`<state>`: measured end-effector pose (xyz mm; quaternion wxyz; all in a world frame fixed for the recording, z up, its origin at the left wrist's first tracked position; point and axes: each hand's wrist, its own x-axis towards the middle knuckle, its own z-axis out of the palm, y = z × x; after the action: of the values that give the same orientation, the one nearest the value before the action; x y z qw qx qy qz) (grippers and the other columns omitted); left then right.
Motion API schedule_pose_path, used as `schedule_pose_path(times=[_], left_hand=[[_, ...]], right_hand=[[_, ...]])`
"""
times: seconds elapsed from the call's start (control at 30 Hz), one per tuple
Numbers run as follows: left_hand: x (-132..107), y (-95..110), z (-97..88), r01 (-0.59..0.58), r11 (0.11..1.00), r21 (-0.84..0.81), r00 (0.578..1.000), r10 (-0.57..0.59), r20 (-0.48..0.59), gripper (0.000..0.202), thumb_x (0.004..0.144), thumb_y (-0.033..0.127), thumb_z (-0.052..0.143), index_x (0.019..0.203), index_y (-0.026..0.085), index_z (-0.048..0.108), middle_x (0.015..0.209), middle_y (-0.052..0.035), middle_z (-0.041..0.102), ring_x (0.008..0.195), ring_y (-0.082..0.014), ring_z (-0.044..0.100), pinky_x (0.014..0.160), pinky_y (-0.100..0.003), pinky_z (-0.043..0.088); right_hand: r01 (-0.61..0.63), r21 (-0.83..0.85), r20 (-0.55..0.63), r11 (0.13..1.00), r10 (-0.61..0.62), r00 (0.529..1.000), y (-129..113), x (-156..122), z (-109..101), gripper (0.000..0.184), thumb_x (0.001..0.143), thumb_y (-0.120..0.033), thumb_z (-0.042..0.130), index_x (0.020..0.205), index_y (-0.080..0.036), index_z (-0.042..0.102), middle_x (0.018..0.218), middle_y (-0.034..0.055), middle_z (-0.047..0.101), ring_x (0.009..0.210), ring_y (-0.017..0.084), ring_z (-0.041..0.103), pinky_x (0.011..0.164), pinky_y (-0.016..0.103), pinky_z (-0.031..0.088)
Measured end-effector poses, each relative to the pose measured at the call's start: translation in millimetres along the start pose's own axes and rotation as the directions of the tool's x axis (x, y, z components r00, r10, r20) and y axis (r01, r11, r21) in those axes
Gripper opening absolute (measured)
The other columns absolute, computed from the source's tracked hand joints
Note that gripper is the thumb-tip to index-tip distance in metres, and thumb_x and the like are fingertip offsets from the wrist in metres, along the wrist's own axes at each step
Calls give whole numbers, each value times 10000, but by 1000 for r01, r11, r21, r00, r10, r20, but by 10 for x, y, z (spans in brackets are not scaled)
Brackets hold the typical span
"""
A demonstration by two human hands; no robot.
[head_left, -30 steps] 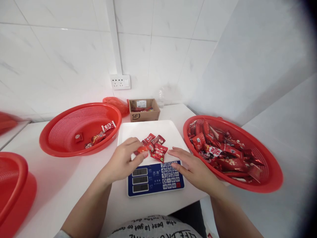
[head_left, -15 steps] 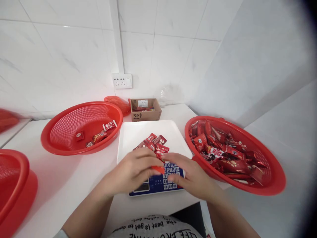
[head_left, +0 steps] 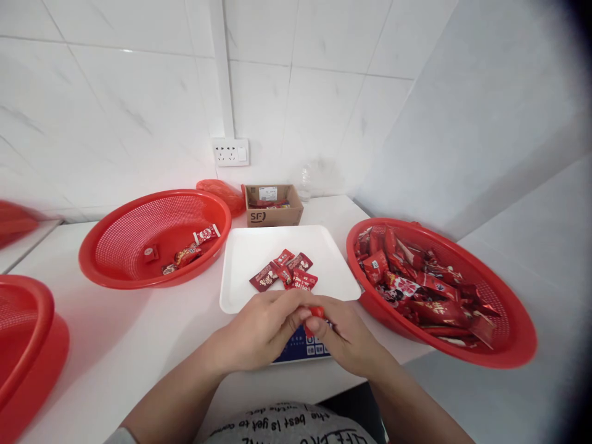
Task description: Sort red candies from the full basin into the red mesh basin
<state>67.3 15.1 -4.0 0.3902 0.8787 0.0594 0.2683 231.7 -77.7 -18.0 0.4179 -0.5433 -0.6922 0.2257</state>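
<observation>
My left hand [head_left: 261,330] and my right hand [head_left: 349,339] meet over the front of a digital scale [head_left: 290,353]. Pinched between the fingers of both is a small red item [head_left: 317,311], mostly hidden, its kind unclear. Just beyond my fingertips, several red-wrapped snack packets [head_left: 282,270] lie in a loose heap on the scale's white tray [head_left: 243,246]. The hands cover much of the blue keypad and display.
To the right, a red basket [head_left: 518,336] holds many wrapped snacks. A red basket [head_left: 104,274] with several packets stands left, and another red basket [head_left: 44,345] at the left edge. Behind are a cardboard box [head_left: 277,217], a red plastic bag [head_left: 226,196] and a wall socket [head_left: 231,152].
My hands have come together; the red item, previously in my left hand alone, is now between both. The packets on the tray show more fully.
</observation>
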Motion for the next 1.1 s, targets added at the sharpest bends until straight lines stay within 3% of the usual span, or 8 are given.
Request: schedule_pose_path(times=[0.13,0.23,0.33,0.5,0.67,0.77,0.93,1.1], left_hand=[[-19,-16,-42,115,938,-328,976,-169,-140,338,983,313,468,1309,234,428,791,3,619,732,-141,596,718,-276,487],[-15,-22,-144,78,684,-725,963,-240,-123,445,937,532,494,1280,252,455,736,4,610,671,-139,606,632,-253,499],[-5,14,-273,98,464,-881,954,-294,-49,743,804,814,372,1311,275,439,964,-92,686,895,-239,683,662,-323,555],[-26,87,-373,134,479,-867,947,-320,-30,927,673,935,301,1363,323,390,1304,-130,608,1225,-334,573,896,-482,537],[-44,71,-324,65,598,-799,960,-257,-114,749,749,780,533,1329,318,430,1218,-117,645,1216,-311,570,962,-475,503],[-47,58,-313,79,601,-796,942,-306,-138,705,760,794,490,1255,292,480,1087,-121,660,1061,-306,637,787,-426,563],[-67,71,-348,57,481,-875,919,-368,-142,472,675,502,735,1050,297,536,656,15,480,543,-145,514,447,-259,426],[-72,84,-356,-33,293,-956,917,-371,-145,492,607,227,709,1065,322,554,567,64,260,468,-91,308,412,-203,315]], right_hand=[[8,24,-147,1000,-4,989,-46,20,-35,460,999,-450,380,618,-199,438,574,-26,490,526,109,443,506,227,344],[-18,54,-167,998,27,986,-29,-3,-70,460,991,-456,395,614,-198,443,561,-27,482,503,105,427,490,228,337],[-63,118,-220,991,88,972,30,-35,-77,501,983,-527,374,641,-190,514,569,-9,495,526,123,450,507,248,359],[-51,300,-274,953,137,952,6,11,-59,485,988,-551,354,761,-198,597,676,25,606,643,155,577,584,269,449],[6,339,-191,941,63,979,-163,108,-24,343,998,-491,400,912,-217,588,713,0,626,676,132,617,673,261,506],[35,317,-168,948,20,986,-226,131,-11,354,987,-510,416,926,-214,600,703,-3,629,649,122,599,624,240,496],[89,269,-178,959,-42,983,-277,141,-28,291,972,-484,481,966,-237,632,732,-18,657,658,97,610,625,205,490],[153,308,-192,939,-96,977,-252,176,12,211,1012,-396,430,1046,-272,597,792,-18,675,719,106,652,677,228,537]])
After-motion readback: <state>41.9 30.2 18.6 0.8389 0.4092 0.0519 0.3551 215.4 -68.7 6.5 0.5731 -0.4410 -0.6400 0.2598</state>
